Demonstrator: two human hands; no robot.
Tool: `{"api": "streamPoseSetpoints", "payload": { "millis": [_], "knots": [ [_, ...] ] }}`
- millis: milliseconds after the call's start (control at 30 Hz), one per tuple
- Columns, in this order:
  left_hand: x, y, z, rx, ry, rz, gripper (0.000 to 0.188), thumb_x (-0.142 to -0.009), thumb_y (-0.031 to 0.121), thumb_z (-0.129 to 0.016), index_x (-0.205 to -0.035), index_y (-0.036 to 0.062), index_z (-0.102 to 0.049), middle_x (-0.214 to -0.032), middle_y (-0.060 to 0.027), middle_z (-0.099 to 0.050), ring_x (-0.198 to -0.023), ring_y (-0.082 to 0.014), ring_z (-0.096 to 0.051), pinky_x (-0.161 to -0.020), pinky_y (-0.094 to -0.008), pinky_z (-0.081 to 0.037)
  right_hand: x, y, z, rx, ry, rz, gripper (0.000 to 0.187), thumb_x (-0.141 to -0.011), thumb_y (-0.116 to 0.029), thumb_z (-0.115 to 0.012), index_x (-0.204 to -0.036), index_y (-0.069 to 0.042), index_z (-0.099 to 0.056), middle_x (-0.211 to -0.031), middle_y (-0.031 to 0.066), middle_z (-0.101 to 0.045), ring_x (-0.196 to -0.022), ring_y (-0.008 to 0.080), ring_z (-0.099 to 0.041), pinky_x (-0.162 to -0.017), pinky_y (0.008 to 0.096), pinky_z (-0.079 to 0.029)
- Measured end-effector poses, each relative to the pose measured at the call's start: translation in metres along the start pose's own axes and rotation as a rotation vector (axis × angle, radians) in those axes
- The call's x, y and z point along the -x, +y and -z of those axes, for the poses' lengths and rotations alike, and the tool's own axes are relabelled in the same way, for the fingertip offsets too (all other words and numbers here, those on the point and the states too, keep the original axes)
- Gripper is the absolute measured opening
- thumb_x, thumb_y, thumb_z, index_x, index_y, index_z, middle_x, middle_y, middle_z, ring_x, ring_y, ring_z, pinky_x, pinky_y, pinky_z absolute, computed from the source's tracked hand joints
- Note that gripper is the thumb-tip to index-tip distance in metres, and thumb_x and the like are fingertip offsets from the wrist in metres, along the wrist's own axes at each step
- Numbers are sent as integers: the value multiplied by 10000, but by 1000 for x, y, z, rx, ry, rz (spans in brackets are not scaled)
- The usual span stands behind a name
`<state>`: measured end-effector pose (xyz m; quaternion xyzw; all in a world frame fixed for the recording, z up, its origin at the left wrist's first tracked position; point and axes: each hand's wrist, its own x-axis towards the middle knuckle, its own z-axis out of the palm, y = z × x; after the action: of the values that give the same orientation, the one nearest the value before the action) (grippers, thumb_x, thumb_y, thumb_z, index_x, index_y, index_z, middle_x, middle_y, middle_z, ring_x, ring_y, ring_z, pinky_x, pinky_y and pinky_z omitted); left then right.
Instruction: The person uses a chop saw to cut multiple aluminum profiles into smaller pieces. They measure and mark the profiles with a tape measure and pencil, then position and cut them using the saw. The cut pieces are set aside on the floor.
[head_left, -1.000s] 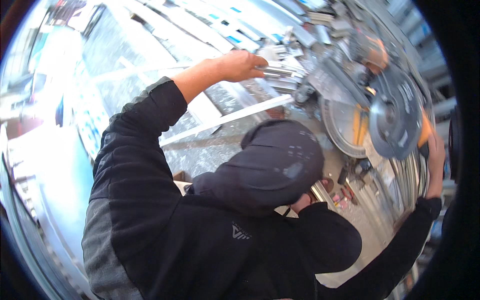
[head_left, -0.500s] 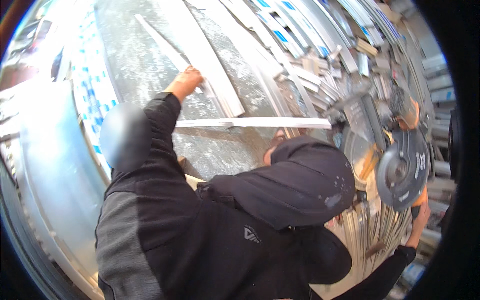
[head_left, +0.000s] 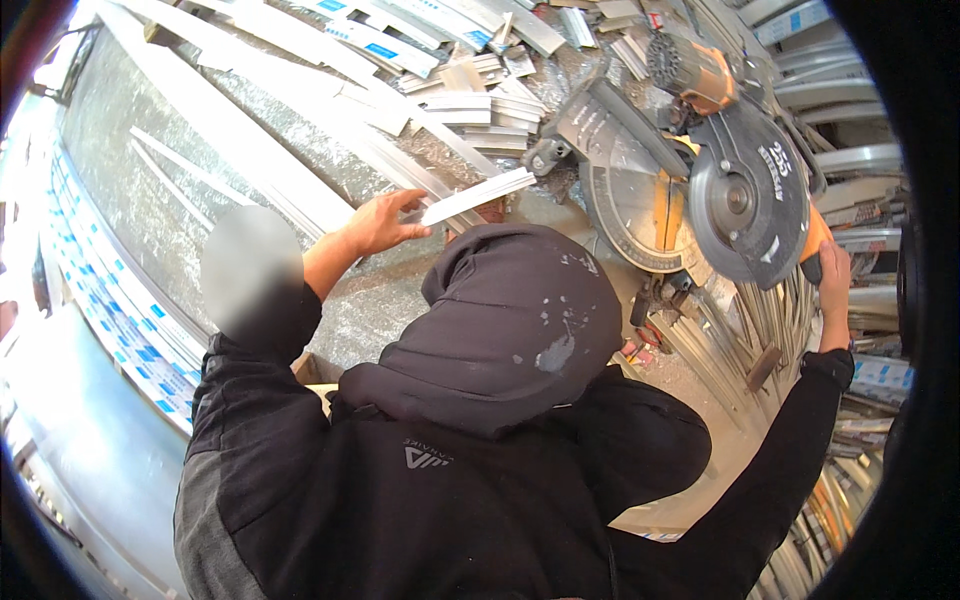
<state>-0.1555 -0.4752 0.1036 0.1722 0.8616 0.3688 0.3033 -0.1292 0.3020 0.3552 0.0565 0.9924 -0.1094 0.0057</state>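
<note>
My left hand has its bent fingers and thumb around the left end of a short white metal profile strip. The strip slants up to the right, its far end close to the base of a mitre saw with a black blade guard and orange parts. On the saw's right side, my right hand is closed around the orange and black handle. My raised knee, in dark cloth with pale stains, sits between my hands and hides part of the ground below the strip.
Long pale profiles lie on the wet-looking grey floor to the left. Several short offcuts are heaped behind the saw. Thin strips lie in front of it, and stacked profiles line the right side.
The view has turned, so the saw appears higher and further left. My left hand has left a long profile on the floor and is now at the end of the short strip.
</note>
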Motion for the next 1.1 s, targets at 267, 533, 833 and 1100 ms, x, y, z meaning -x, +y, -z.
{"api": "streamPoseSetpoints", "payload": {
  "millis": [267,533,833,1100],
  "knots": [
    [40,-16,-24,-255,214,-69,342,-962,158,-610,-1279,30,-619,-1215,-183,-660,-1085,-390,-629,-933,-438,-519,-3,-38,-4,-147,-2,-39,454,-1018,-322,-543,-1066,116,-653,-927,172,-673,-899,230,-599,-878,349,-440],
    [44,-15,-11,-180,279,-142,308,-1026,195,-514,-1168,-35,-661,-1214,-215,-633,-1148,-376,-586,-1033,-441,-430,-4,-59,-6,-125,-10,6,464,-1007,-343,-523,-955,115,-580,-805,147,-574,-813,214,-544,-800,352,-427],
    [46,25,21,104,160,186,425,-1066,363,-507,-1246,1,-638,-725,-90,-619,-692,-165,-600,-673,-342,-505,-4,-85,0,-183,-24,62,508,-991,-379,-493,-1068,106,-624,-805,227,-593,-806,268,-592,-820,357,-444],
    [-42,141,68,-246,-75,0,373,-1037,327,-498,-1004,-7,-662,-735,-195,-636,-724,-344,-647,-701,-439,-486,-2,-92,4,-72,-35,-20,487,-980,-389,-494,-833,75,-512,-735,158,-525,-748,241,-511,-728,381,-403]
  ]
}}
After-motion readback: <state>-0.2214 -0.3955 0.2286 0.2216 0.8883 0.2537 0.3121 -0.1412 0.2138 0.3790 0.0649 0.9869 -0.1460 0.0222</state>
